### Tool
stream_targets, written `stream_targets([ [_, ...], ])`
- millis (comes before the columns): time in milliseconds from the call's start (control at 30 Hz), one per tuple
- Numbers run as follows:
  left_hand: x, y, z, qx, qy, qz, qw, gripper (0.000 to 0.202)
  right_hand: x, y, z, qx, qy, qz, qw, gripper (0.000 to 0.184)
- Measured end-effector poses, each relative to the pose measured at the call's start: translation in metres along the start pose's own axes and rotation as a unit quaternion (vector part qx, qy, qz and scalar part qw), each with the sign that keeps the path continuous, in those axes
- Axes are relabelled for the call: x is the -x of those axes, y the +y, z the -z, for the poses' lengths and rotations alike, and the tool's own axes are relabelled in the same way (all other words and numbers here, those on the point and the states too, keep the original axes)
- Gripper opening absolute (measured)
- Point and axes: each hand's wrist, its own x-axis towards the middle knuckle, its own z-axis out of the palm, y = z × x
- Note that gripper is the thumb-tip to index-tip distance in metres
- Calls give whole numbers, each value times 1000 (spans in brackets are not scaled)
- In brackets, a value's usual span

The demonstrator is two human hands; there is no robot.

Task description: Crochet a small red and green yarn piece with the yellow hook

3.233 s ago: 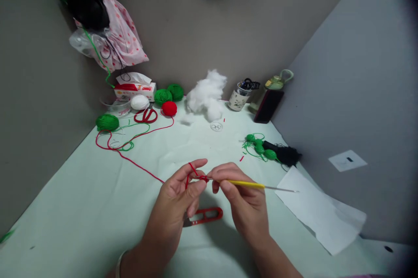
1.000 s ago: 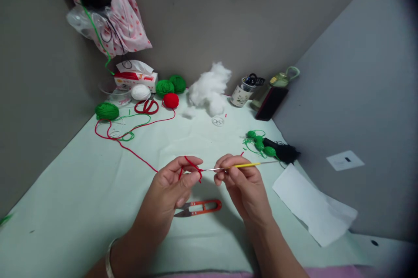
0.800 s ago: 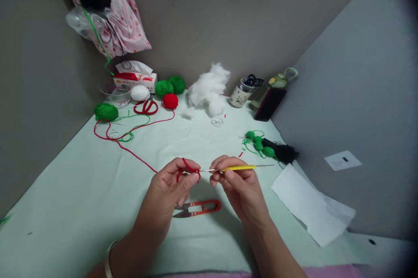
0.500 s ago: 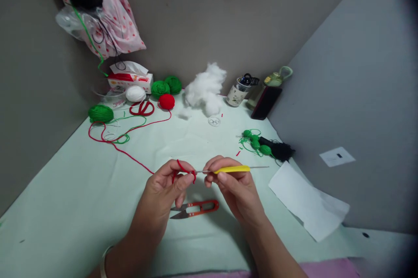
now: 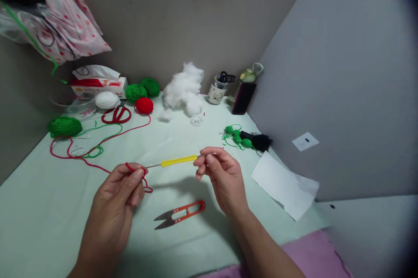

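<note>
Between the thumb and fingers of my left hand (image 5: 114,202) a loop of red yarn (image 5: 148,189) is pinched, its strand running back to the red ball (image 5: 144,105). A crochet hook (image 5: 179,161) with a yellow handle spans the gap between my hands. Its left metal end meets the yarn at my left fingertips; whether it passes through a loop I cannot tell. My right hand (image 5: 225,178) pinches the metal shaft at the other end. Below the hook, orange-handled thread snips (image 5: 183,213) lie on the table, touched by neither hand.
Green yarn balls (image 5: 65,126), a white ball (image 5: 107,100), red-handled scissors (image 5: 116,115) and a tissue box (image 5: 98,84) stand back left. White stuffing (image 5: 184,88), a pen cup (image 5: 217,91) and a phone (image 5: 244,98) are along the back. Green crocheted pieces (image 5: 237,136) and paper (image 5: 285,185) lie right.
My hands have moved farther apart. The right one has shifted from the yellow handle to the hook's far metal end. The view has turned rightward, so the surroundings appear farther left.
</note>
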Motion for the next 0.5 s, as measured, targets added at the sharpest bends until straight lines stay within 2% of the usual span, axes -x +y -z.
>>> stream_targets([
  [167, 0, 1, 2, 15, 7, -3, 1000, 25, -1, 1, 2, 18, -12, 8, 1000, 13],
  [500, 2, 6, 1, 44, 11, -15, 999, 22, -5, 4, 5, 73, 9, -11, 997, 11],
])
